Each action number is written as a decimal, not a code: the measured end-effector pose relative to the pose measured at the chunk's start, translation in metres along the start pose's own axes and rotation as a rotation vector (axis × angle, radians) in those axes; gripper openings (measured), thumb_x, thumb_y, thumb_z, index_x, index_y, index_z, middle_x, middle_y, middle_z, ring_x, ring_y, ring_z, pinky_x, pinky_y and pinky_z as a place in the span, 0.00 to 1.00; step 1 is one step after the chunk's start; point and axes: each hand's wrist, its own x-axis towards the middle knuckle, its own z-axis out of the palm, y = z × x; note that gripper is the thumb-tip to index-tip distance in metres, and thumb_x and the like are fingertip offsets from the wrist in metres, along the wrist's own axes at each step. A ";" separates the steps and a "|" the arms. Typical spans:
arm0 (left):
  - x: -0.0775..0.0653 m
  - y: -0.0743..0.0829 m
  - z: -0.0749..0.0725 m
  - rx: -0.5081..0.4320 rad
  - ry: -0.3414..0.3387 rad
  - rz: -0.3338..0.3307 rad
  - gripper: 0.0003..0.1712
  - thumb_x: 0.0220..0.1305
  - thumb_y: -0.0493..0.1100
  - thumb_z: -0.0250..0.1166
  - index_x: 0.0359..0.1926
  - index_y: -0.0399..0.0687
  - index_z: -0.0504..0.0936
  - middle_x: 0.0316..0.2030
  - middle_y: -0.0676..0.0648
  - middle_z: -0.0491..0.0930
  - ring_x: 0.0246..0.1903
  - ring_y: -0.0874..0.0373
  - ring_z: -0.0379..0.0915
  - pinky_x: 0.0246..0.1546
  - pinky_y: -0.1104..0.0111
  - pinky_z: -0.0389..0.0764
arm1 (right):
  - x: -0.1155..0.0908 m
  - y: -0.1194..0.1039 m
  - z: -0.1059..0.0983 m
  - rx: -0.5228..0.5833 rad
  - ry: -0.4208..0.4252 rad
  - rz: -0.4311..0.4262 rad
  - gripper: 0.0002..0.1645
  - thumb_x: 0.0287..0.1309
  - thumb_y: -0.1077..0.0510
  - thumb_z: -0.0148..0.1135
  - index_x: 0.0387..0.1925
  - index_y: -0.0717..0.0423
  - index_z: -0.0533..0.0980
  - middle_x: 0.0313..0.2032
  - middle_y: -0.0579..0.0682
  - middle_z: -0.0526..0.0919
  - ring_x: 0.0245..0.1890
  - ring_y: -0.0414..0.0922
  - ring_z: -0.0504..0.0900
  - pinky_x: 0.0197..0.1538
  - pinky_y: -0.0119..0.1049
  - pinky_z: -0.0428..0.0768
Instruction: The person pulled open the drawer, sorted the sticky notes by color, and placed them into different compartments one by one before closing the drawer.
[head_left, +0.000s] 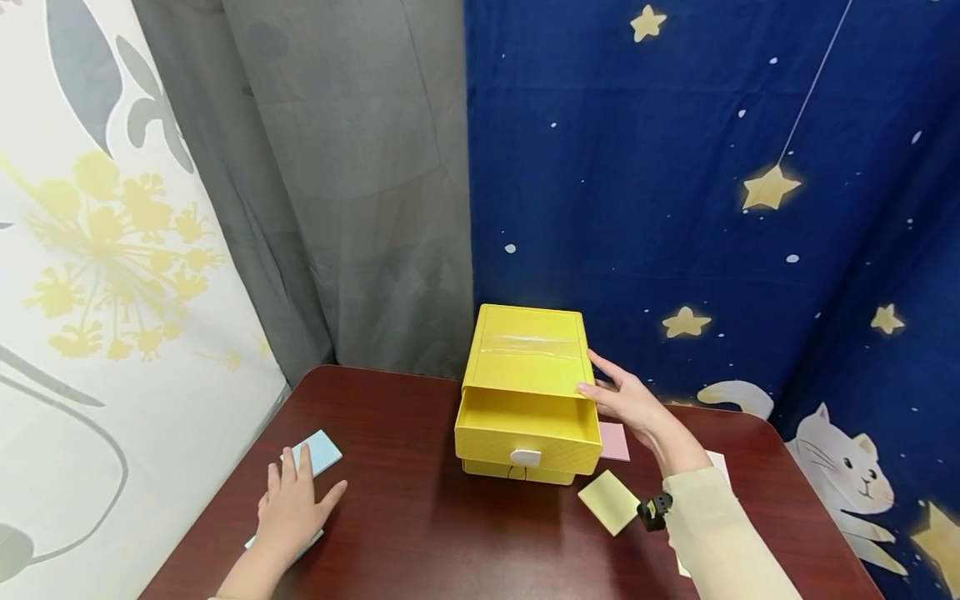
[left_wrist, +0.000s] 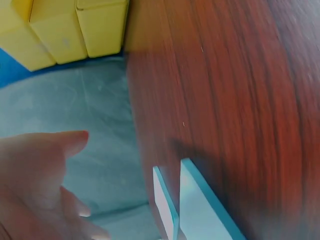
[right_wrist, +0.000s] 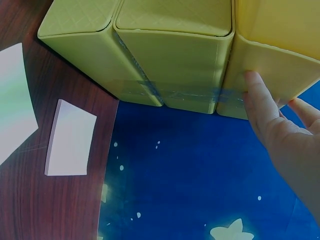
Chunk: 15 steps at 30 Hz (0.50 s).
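Note:
A yellow drawer cabinet (head_left: 531,333) stands near the table's back edge, its top drawer (head_left: 491,446) pulled out, with a white handle (head_left: 525,457) on the front. My right hand (head_left: 633,408) touches the cabinet's upper right side; in the right wrist view its extended fingers (right_wrist: 262,102) lie against the top tier's side wall. Over the table's left part, my left hand (head_left: 288,508) is spread and holds nothing. One light blue note pad (head_left: 321,452) lies just beyond its fingertips. Another blue pad (head_left: 309,546) is partly hidden beneath that hand.
Right of the cabinet lie a pink note pad (head_left: 615,442) and a yellow note pad (head_left: 609,502). White paper (head_left: 718,462) shows partly behind the right sleeve. Curtains (head_left: 375,208) hang close behind the dark red table (head_left: 390,533).

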 end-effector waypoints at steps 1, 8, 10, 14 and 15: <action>0.001 -0.004 0.000 0.002 -0.028 -0.014 0.60 0.61 0.68 0.55 0.71 0.27 0.40 0.68 0.20 0.36 0.65 0.20 0.32 0.55 0.28 0.53 | 0.000 0.000 0.000 0.001 0.000 -0.001 0.52 0.57 0.45 0.65 0.74 0.38 0.46 0.68 0.63 0.60 0.64 0.59 0.68 0.61 0.53 0.71; 0.004 -0.028 -0.006 0.025 -0.213 -0.068 0.71 0.46 0.75 0.62 0.69 0.24 0.44 0.65 0.17 0.40 0.62 0.17 0.36 0.50 0.27 0.59 | -0.002 -0.001 0.000 0.001 -0.001 -0.008 0.52 0.57 0.46 0.65 0.74 0.39 0.46 0.68 0.63 0.60 0.64 0.59 0.68 0.61 0.53 0.72; 0.004 -0.032 -0.009 0.036 -0.253 -0.078 0.71 0.42 0.73 0.67 0.68 0.22 0.48 0.64 0.16 0.42 0.61 0.16 0.37 0.49 0.27 0.59 | -0.002 -0.001 0.000 0.002 -0.003 -0.010 0.52 0.57 0.46 0.65 0.74 0.39 0.46 0.68 0.63 0.60 0.64 0.59 0.68 0.61 0.53 0.71; 0.003 -0.037 -0.013 0.069 -0.301 -0.091 0.67 0.37 0.65 0.75 0.64 0.20 0.55 0.61 0.15 0.47 0.59 0.15 0.44 0.48 0.27 0.60 | -0.002 -0.001 0.000 0.002 0.000 -0.011 0.52 0.57 0.46 0.65 0.74 0.39 0.46 0.68 0.63 0.60 0.64 0.59 0.68 0.61 0.53 0.72; 0.003 -0.038 -0.013 0.077 -0.306 -0.094 0.67 0.36 0.63 0.76 0.64 0.20 0.56 0.60 0.14 0.49 0.58 0.15 0.47 0.47 0.27 0.62 | -0.002 -0.001 0.000 0.000 0.000 -0.010 0.52 0.57 0.46 0.65 0.74 0.39 0.46 0.68 0.63 0.60 0.64 0.59 0.68 0.61 0.53 0.72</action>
